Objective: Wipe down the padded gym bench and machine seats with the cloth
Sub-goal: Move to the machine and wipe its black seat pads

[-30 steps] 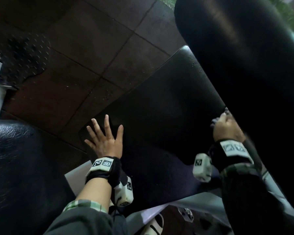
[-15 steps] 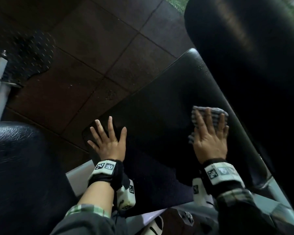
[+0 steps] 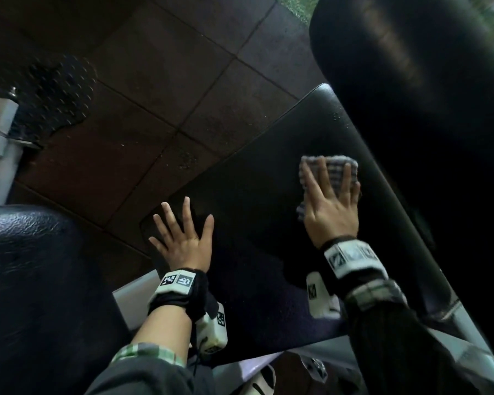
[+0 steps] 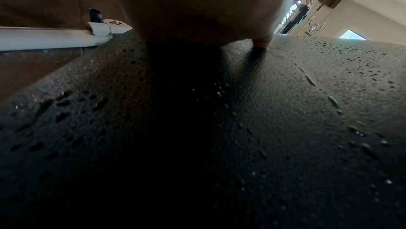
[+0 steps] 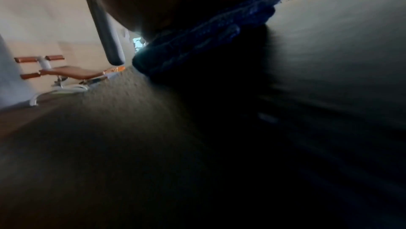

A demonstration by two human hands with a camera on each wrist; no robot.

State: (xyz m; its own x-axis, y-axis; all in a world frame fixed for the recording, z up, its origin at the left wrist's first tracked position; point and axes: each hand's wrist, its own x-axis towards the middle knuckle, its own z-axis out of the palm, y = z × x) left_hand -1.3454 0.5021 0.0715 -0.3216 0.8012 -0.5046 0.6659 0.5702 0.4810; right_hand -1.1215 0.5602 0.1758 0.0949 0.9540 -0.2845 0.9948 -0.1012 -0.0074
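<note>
Item: seat pad (image 3: 257, 178), black, beaded with droplets near the left hand.
Cloth (image 3: 330, 173): striped, flat on the pad's right side beside the upright back pad (image 3: 428, 115). A second ago it was bunched in the crease under the back pad; it now lies out on the open surface.
Right hand (image 3: 330, 212): fingers straight, pressing the cloth flat.
Left hand (image 3: 183, 238): fingers spread, bracing on the pad, unmoved.
Reading: crease likely done; the wet left portion appears unwiped.
</note>
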